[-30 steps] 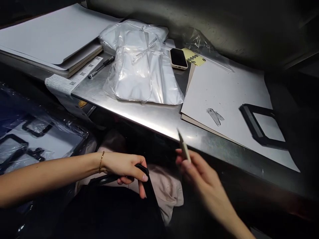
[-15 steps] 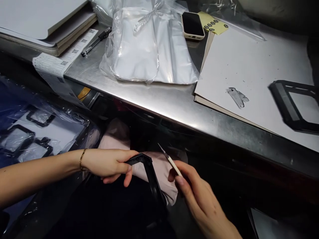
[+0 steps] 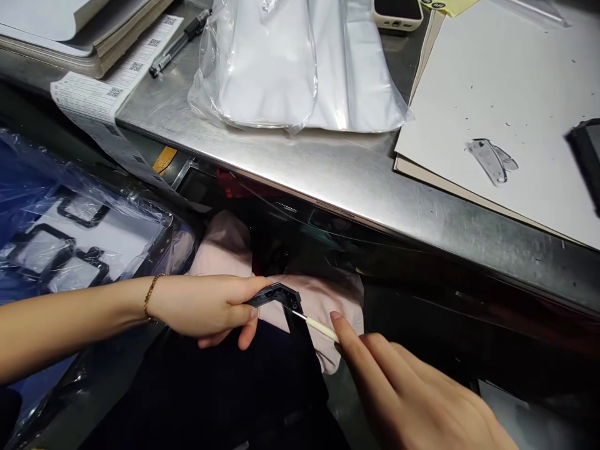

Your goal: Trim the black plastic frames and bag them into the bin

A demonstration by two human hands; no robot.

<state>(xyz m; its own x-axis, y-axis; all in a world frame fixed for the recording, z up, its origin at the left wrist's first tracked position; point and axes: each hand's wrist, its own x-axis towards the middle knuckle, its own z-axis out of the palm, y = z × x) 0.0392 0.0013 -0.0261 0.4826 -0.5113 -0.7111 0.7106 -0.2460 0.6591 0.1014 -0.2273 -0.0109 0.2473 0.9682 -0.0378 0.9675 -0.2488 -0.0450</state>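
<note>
Over the lap, my left hand pinches a black plastic frame at its upper left part, thumb on top. My right hand grips a thin cream-handled blade tool, index finger stretched along the handle. The tool's metal tip points left and lies at the inner edge of the frame's corner; whether it touches is too small to tell. The frame's lower part fades into the dark clothing.
A metal table bears plastic-wrapped white bags, a pen, a phone, and white board with clear scraps. At left, a plastic-lined box holds black frames.
My right hand has turned, bringing the tool's tip left and down to the frame's corner. My left hand keeps its hold on the frame. The view has shifted, with the table items higher.
</note>
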